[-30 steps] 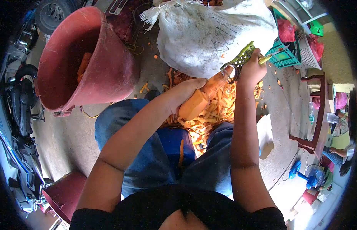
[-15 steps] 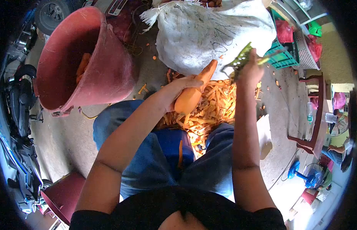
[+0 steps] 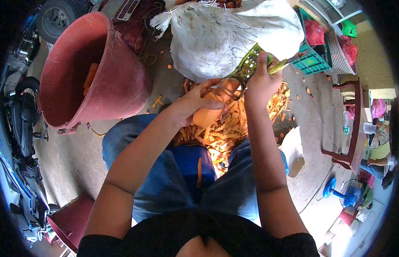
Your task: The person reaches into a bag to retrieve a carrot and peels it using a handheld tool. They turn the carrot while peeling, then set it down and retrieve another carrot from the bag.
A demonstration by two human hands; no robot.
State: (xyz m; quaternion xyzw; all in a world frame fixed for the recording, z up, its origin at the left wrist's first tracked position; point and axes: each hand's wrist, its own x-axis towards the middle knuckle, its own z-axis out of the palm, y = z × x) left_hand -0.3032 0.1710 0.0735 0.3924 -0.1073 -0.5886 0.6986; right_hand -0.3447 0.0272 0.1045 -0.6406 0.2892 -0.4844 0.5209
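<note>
My left hand (image 3: 198, 99) is wrapped round a thick orange carrot (image 3: 206, 113), its blunt end pointing toward me. In my right hand (image 3: 261, 85) is a green peeler (image 3: 250, 61) with a plate full of holes and a light green handle. The peeler's lower end overlaps the far end of the carrot, where my left fingers partly hide it. Under both hands, between my knees, spreads a heap of orange peelings (image 3: 233, 125).
A white woven sack (image 3: 225, 38) lies just beyond the peelings. To the left a red tub (image 3: 126, 83) leans over, with carrots (image 3: 91, 77) inside. Green crates (image 3: 311, 64) and a wooden bench (image 3: 358, 124) stand at right. A motorcycle (image 3: 23, 107) is far left.
My right hand has come down and left, bringing the peeler to the carrot. The carrot has turned in my left hand, with its far end now among my fingers.
</note>
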